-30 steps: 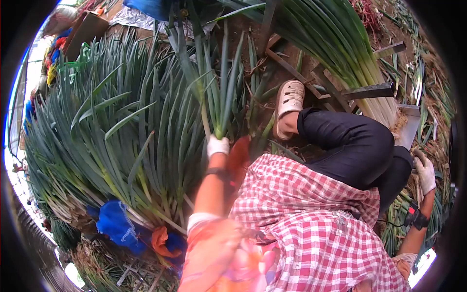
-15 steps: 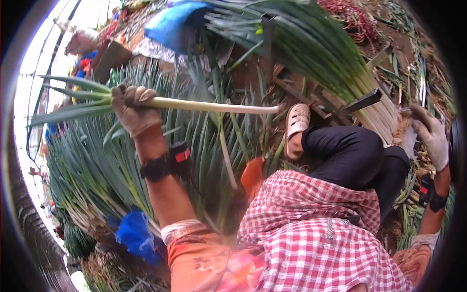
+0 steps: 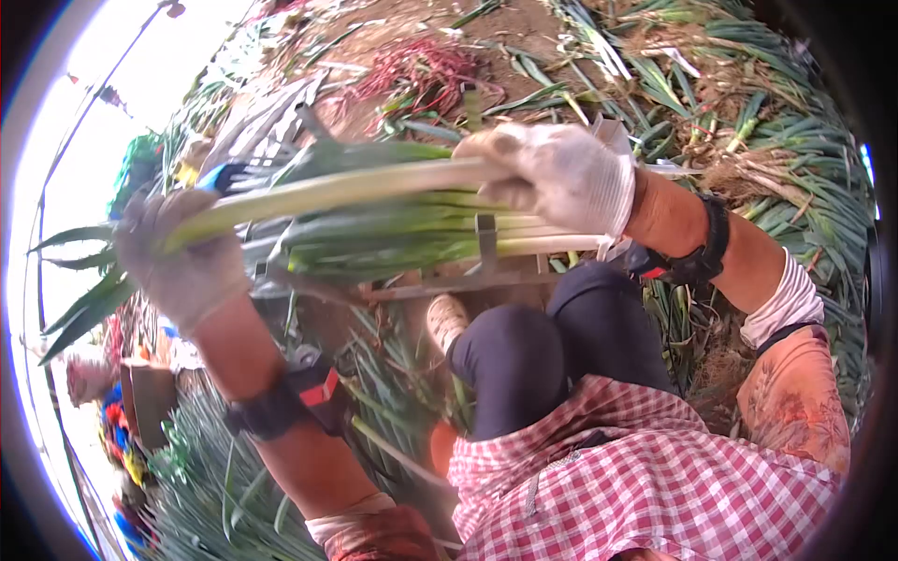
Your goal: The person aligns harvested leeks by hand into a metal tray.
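A long green onion [image 3: 346, 190] stretches across the view, its leaves fanning out at the far left. My left hand [image 3: 182, 252], gloved and slightly blurred, is closed round its leafy end. Gloved too, my right hand [image 3: 561, 178] grips the pale root end, which its fingers hide. Under and behind this stalk, a bundle of green onions [image 3: 374, 234] lies in a metal frame [image 3: 486, 243], white ends to the right. The bundle's leaf tips are partly hidden by my left hand and the held stalk.
Red strings [image 3: 426, 75] lie on the soil beyond the frame. Loose onions and leaves [image 3: 776, 178] cover the ground at right. More standing onions [image 3: 224, 477] fill the lower left, near a brown box [image 3: 150, 402]. My knees [image 3: 514, 365] are just below the frame.
The view has turned toward the frame. My right hand, earlier apart at the far right with fingers spread, now holds the stalk's root end. My left hand still holds the leafy end.
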Action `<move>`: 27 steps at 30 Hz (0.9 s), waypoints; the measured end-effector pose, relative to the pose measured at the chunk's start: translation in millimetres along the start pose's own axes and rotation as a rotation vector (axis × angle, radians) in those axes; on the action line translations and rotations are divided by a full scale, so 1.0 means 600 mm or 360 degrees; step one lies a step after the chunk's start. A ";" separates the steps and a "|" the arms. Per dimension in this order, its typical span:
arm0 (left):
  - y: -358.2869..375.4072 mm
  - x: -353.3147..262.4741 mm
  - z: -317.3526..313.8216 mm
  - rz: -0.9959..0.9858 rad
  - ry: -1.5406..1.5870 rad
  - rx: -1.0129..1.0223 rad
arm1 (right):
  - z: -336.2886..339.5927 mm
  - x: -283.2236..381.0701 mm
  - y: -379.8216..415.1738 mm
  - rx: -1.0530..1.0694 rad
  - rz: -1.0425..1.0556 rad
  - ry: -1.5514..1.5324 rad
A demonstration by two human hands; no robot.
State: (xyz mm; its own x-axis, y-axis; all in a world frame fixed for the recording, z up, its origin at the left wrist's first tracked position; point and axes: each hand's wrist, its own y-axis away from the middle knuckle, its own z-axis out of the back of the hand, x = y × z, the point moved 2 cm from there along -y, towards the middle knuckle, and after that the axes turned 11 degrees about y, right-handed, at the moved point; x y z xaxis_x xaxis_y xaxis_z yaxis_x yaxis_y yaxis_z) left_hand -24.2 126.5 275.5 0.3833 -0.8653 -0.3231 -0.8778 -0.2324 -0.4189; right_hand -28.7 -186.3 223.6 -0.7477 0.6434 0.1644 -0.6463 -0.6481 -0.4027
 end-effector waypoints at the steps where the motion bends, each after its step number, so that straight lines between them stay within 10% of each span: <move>1: -0.028 0.029 0.007 0.0261 -0.0045 0.0115 | 0.016 -0.028 0.006 -0.0028 -0.0091 0.0332; 6: -0.095 0.214 0.071 0.0361 -0.0044 -0.0696 | 0.004 -0.209 0.033 -0.0179 -0.0281 0.0207; 13: -0.124 0.380 0.262 0.0688 -0.0525 -0.0710 | -0.127 -0.372 0.060 0.0077 -0.0506 0.0198; 17: -0.119 0.411 0.304 0.0786 -0.3450 0.0935 | -0.196 -0.423 0.079 0.0109 -0.0499 0.0273; 18: -0.108 0.424 0.280 0.1190 -0.3608 0.0980 | -0.206 -0.427 0.080 0.0181 -0.0485 0.0209; 19: -0.094 0.436 0.320 0.0207 -0.3725 0.1382 | -0.217 -0.430 0.084 0.0188 -0.0494 0.0196; 21: -0.087 0.461 0.331 0.1535 -0.3769 0.0966 | -0.233 -0.430 0.088 0.0194 -0.0401 0.0320; 27: -0.041 0.438 0.322 0.0757 -0.3875 0.1511 | -0.240 -0.427 0.090 0.0218 -0.0452 0.0420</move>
State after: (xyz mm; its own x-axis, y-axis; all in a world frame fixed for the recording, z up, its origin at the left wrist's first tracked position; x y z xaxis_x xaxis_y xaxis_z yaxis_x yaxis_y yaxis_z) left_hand 153.7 -9.2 37.1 0.3793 0.9247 -0.0339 -0.9231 0.3806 0.0547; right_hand 150.1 -327.3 29.9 -0.4833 0.8754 0.0078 -0.8491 -0.4666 -0.2478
